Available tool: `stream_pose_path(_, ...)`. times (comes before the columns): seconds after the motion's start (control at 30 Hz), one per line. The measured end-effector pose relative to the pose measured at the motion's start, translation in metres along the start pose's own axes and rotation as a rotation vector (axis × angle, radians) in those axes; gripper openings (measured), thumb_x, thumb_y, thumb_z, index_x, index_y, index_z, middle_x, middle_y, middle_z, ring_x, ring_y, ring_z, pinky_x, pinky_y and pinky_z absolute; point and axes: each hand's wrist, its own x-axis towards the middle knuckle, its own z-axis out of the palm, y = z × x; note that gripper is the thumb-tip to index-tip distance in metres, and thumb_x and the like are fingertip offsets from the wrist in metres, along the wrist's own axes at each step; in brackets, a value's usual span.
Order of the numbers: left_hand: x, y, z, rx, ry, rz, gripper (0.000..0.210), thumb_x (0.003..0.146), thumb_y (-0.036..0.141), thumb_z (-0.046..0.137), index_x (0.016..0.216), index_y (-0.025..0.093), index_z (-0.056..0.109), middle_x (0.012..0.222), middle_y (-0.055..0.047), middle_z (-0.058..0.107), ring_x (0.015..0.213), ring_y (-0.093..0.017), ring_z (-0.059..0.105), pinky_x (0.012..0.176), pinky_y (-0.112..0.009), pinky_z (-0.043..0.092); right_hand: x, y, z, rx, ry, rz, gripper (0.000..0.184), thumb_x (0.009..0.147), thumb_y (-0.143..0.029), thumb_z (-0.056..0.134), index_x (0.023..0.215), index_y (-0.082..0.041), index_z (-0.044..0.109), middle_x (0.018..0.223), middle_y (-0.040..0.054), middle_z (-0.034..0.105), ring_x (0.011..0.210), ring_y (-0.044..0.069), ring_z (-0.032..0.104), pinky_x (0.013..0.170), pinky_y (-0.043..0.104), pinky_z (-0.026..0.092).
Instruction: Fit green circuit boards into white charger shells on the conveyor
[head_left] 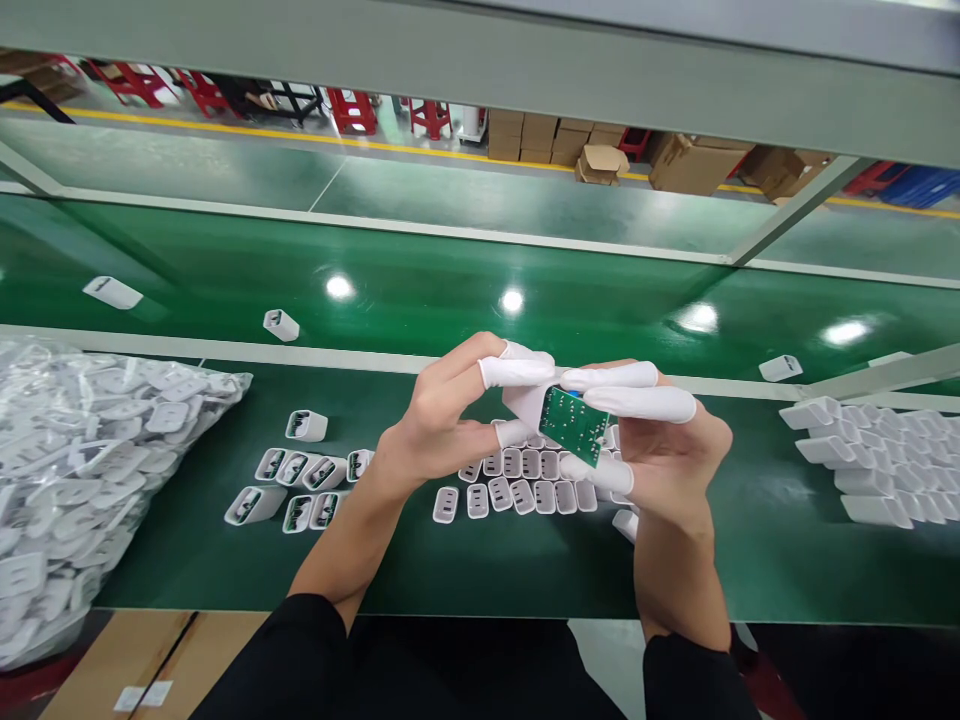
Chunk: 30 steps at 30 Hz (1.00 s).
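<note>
My left hand, with white finger cots on its fingertips, is closed around a white plastic charger housing. Between the covered fingers of my right hand is a green circuit board. One end of the board meets the housing's open end; how far inside it sits is hidden. Both are held above rows of small white slotted end caps on the green worktop. Left of my left forearm stand several white housings with parts visible inside. One white piece lies partly behind my right wrist.
A clear bag full of white plastic parts covers the left side. Stacked white housings lie at the right. Beyond a pale rail, a green belt carries scattered housings. A metal beam crosses overhead.
</note>
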Motion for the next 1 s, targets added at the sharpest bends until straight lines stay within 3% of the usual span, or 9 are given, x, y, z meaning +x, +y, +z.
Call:
stream_pose_path(0.2,0.0,-0.002,0.003,0.007,0.0,0.023,0.055,0.093,0.01,0.089,0.145,0.023,0.076,0.111,-0.007,0.085,0.099,-0.023,0.083,0.076,-0.035,0.072,0.004,-0.003,0.002,-0.183,-0.026,0.001,0.069,0.085,-0.023,0.105,0.147,-0.041,0.081,0.132,0.0062,0.084,0.116,0.032,0.082,0.09,0.055,0.074)
stream_pose_path(0.43,-0.006,-0.012,0.014,-0.125,0.006,-0.031,0.056,0.099,0.023,0.091,0.152,0.028,0.073,0.104,-0.004,0.081,0.081,-0.017,0.075,0.068,-0.032,0.067,0.008,-0.005,0.004,-0.302,-0.051,0.07,0.056,0.095,-0.031,0.097,0.147,-0.042,0.078,0.136,0.0075,0.08,0.124,0.035,0.078,0.097,0.059,0.072)
stream_pose_path(0.6,-0.012,-0.012,0.021,-0.279,0.04,-0.199,0.068,0.09,0.04,0.103,0.15,0.031,0.073,0.108,-0.003,0.077,0.089,-0.017,0.079,0.08,-0.033,0.074,0.005,-0.005,-0.004,-0.349,-0.066,-0.027,0.097,0.084,-0.04,0.106,0.17,-0.04,0.06,0.153,0.0113,0.077,0.138,0.041,0.075,0.109,0.068,0.071)
stream_pose_path(0.73,-0.013,-0.004,0.024,-0.409,0.025,-0.397,0.076,0.085,0.044,0.107,0.151,0.033,0.071,0.116,-0.004,0.08,0.095,-0.017,0.079,0.081,-0.029,0.074,0.004,-0.005,-0.008,-0.54,-0.215,-0.129,0.105,0.092,-0.021,0.096,0.182,-0.04,0.045,0.165,0.0123,0.073,0.153,0.043,0.07,0.116,0.07,0.068)
stream_pose_path(0.83,-0.013,0.001,0.026,-0.512,-0.041,-0.497,0.08,0.086,0.044,0.106,0.155,0.035,0.066,0.115,-0.004,0.081,0.093,-0.017,0.08,0.084,-0.03,0.074,0.005,-0.002,-0.004,-0.603,-0.207,-0.195,0.1,0.094,-0.006,0.084,0.182,-0.036,0.046,0.154,0.0131,0.08,0.145,0.04,0.075,0.107,0.063,0.072)
stream_pose_path(1.0,-0.013,-0.001,0.029,-0.58,-0.053,-0.505,0.08,0.083,0.044,0.108,0.152,0.035,0.068,0.111,-0.003,0.08,0.094,-0.017,0.081,0.083,-0.029,0.073,0.006,0.004,0.003,-0.611,-0.13,-0.268,0.084,0.093,-0.009,0.085,0.167,-0.039,0.062,0.125,0.0067,0.088,0.117,0.035,0.086,0.088,0.056,0.074)
